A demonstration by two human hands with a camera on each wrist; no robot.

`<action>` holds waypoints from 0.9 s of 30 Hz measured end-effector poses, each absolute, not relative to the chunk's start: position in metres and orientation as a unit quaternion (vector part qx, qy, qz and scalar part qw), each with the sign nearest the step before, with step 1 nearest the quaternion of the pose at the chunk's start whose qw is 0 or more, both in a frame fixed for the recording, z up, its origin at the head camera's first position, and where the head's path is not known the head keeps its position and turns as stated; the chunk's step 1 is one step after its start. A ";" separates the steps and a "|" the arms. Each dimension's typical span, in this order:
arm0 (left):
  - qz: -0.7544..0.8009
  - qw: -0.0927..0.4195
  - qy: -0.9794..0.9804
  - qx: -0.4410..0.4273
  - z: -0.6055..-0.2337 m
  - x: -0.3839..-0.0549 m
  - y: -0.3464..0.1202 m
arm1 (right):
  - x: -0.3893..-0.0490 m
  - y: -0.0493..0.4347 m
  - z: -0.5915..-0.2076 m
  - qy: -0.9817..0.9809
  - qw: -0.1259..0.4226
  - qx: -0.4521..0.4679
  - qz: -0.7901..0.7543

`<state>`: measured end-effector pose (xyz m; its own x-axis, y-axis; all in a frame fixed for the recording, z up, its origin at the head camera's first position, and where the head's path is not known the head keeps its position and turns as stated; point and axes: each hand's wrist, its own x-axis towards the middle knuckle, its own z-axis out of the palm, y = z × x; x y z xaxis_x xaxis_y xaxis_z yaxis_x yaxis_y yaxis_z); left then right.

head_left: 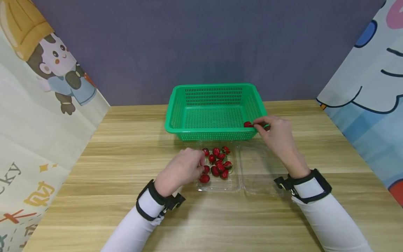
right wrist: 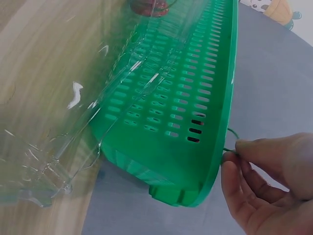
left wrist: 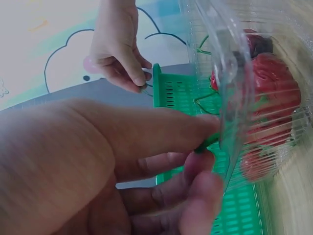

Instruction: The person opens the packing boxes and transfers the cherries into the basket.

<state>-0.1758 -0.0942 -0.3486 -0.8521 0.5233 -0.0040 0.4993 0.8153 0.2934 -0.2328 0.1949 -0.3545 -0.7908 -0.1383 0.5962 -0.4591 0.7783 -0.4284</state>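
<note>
Right hand (head_left: 278,134): thumb and finger pinching right cherry (head_left: 248,124) by its stem, at basket's (head_left: 214,130) right front corner.
Right cherry: just left of the fingertips, behind basket's front rim; rim cuts off its underside in head view, right wrist view shows only dark bits through slots.
Axis: stem runs roughly sideways, fruit end pointing left in head view.
Left hand (head_left: 184,168): pinching left stem (left wrist: 209,142) at box's (head_left: 232,183) left edge.
Left stem: slants up toward box wall in left wrist view; can't tell which cherry it belongs to.
Other cherries (head_left: 215,171): in box, on table (head_left: 126,140), right of left hand.
</note>
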 end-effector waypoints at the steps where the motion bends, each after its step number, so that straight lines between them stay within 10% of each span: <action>1: 0.146 0.042 0.951 0.270 -0.348 -0.176 -0.094 | -0.233 0.195 -0.355 -0.902 0.276 0.166 0.288; 27: 0.170 -0.012 0.923 0.344 -0.342 -0.174 -0.097 | -0.232 0.194 -0.358 -0.905 0.268 0.169 0.285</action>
<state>-0.1744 -0.0969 -0.3420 -0.7634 0.6306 0.1398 0.6389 0.7056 0.3063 -0.2321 0.1942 -0.3577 -0.7998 -0.1531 0.5804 -0.4582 0.7804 -0.4255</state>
